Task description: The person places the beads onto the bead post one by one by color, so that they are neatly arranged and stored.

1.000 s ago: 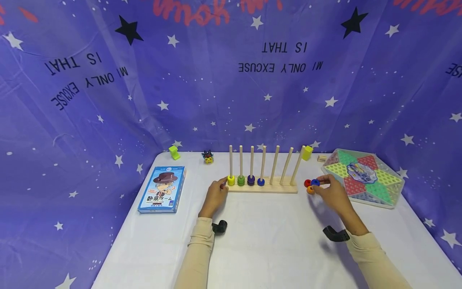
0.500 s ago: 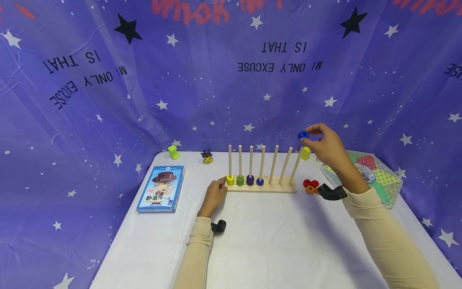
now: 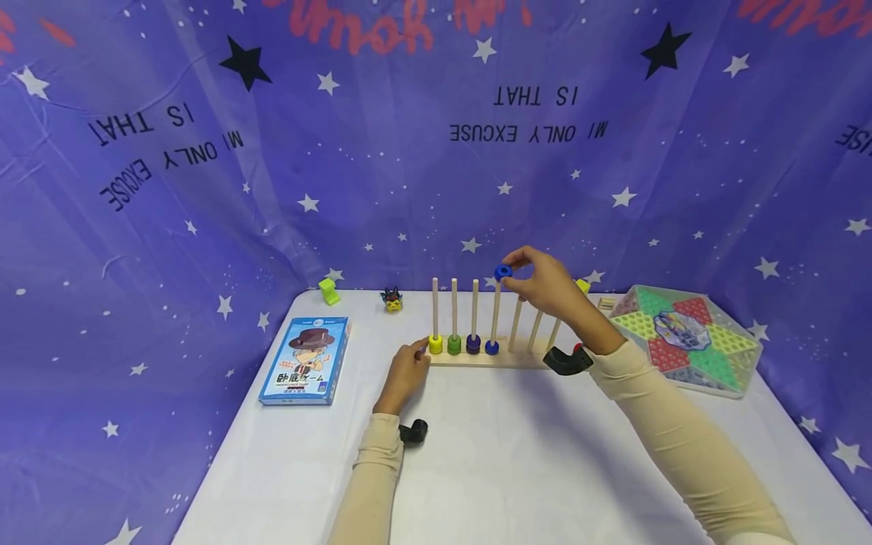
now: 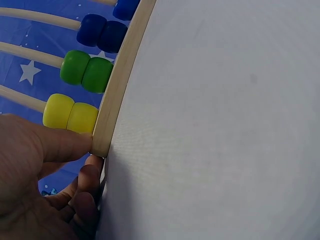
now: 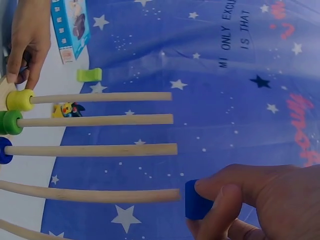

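Note:
A wooden peg stand [image 3: 487, 363] with a row of upright pegs stands on the white table. My left hand [image 3: 405, 375] holds its left end, thumb on the base's end and fingers beneath, as the left wrist view shows. Yellow beads [image 4: 70, 114], green beads [image 4: 87, 71] and dark blue beads [image 4: 102, 33] sit on the first three pegs. One blue bead [image 3: 492, 347] lies at the foot of the fourth peg [image 3: 496, 314]. Between thumb and fingers my right hand [image 3: 552, 291] pinches another blue bead [image 5: 197, 200], just off that peg's tip.
A red bead [image 3: 577, 347] shows behind the right wrist's black mount [image 3: 568, 361]. To the right lies a hexagonal game board [image 3: 722, 333]; at left, a blue game box [image 3: 304, 362]. A green block [image 3: 329, 291] and small figure [image 3: 392, 299] stand at the back.
My right hand has picked the blue bead from the group at the right, lifted it and carried it left to the fourth peg's top. The left hand stays in place.

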A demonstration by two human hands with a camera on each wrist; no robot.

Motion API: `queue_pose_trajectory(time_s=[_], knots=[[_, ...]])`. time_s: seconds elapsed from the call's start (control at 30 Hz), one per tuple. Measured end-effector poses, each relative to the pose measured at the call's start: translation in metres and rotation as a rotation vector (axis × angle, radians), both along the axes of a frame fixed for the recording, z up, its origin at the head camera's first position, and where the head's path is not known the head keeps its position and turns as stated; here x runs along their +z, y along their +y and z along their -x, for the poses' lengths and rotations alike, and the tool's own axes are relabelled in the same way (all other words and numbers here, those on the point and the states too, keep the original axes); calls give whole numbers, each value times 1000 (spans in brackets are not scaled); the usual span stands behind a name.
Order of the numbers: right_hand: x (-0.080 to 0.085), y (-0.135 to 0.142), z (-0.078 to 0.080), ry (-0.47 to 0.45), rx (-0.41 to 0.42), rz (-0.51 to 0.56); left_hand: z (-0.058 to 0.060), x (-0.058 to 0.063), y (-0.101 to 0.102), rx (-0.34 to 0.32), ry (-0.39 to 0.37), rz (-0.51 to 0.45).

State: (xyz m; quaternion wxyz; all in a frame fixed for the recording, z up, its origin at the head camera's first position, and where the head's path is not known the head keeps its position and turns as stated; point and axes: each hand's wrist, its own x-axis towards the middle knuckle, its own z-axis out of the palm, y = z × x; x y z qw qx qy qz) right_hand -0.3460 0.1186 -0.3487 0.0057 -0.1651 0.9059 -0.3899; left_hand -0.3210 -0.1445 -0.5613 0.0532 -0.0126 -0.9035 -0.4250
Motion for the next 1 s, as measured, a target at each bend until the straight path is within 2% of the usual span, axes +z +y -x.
queue_pose_trajectory(time_s=[0.5, 0.63, 0.77, 0.87, 0.93, 1.0], knots=[[-4, -4, 1, -1, 5, -64, 0, 2, 1, 0, 11, 0], [-3, 3, -3, 19, 12, -40, 0, 1, 1, 7, 0, 3], [-1, 21, -5, 65, -28, 16, -1, 0, 1, 12, -3, 2], [-4, 43, -6, 97, -97, 46, -1, 0, -1, 11, -9, 2], [-11, 63, -7, 112, -150, 53, -1, 0, -1, 10, -6, 3], [-25, 84, -8, 114, -204, 49, -1, -1, -1, 10, -12, 2]])
